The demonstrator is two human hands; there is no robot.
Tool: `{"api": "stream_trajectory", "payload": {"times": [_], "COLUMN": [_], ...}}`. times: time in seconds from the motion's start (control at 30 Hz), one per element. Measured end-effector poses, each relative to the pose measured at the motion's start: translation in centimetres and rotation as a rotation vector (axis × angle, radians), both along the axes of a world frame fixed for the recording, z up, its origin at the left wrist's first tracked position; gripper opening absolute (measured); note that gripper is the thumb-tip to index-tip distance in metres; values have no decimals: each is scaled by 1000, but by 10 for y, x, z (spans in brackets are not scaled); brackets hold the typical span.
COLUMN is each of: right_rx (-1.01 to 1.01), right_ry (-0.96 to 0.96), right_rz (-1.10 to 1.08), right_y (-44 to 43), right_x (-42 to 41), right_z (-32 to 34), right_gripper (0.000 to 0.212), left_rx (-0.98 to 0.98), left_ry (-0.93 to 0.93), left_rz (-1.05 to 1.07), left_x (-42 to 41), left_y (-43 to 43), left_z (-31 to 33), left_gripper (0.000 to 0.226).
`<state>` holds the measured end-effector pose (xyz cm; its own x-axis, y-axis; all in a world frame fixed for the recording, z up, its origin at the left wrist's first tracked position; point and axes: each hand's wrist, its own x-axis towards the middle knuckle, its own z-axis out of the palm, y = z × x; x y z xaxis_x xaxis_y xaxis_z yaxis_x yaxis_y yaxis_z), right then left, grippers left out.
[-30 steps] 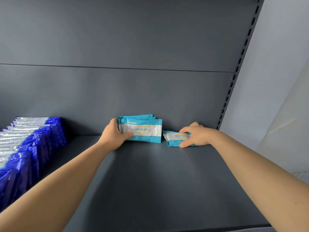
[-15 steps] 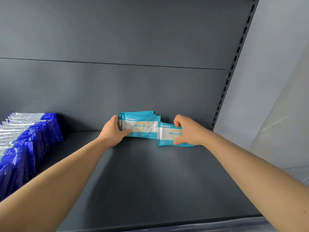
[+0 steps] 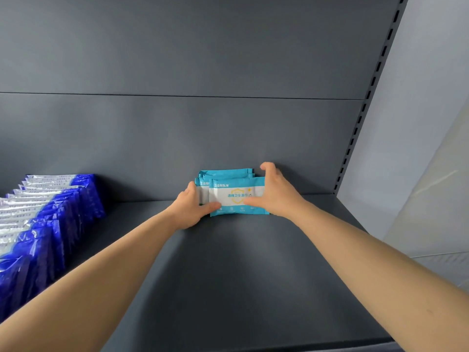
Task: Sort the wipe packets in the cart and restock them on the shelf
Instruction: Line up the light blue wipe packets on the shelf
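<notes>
On the shelf, teal packets (upright)

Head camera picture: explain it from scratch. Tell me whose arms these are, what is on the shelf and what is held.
There is no machine: a person wears one camera on the head, looking forward and down, so the two bare arms are their own. The grey surface is a shelf, with a grey back panel behind. At the back a small stack of teal wipe packets stands upright, close to the panel. The left hand grips the stack's left end; the right hand holds its right end, fingers curled over the top, thumb on the front. Far left stands a long row of blue packets, touched by neither hand. The cart is not in view.
</notes>
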<state>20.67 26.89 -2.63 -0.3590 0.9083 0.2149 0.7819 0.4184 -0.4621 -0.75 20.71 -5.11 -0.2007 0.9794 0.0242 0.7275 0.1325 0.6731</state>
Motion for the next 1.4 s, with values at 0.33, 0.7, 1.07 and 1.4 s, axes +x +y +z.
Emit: {"api": "stream_trajectory", "payload": {"times": [0.33, 0.7, 1.07, 1.4], "right_rx": [-151, -140, -44, 108], "right_ry": [154, 92, -121, -243], "right_rz": [-1, 13, -75, -106], "right_y": [8, 0, -30, -103], "right_x": [-7, 0, 22, 131], "right_z": [-6, -8, 14, 36], "right_gripper": [56, 38, 39, 43], "left_rx": [9, -55, 127, 465], "left_ry": [-2, 69, 281, 688], "left_rz": [-71, -8, 184, -196], "left_x": [4, 8, 10, 137], "left_y": [7, 1, -19, -70], "left_z": [3, 5, 21, 51], "left_gripper": [41, 30, 42, 33]}}
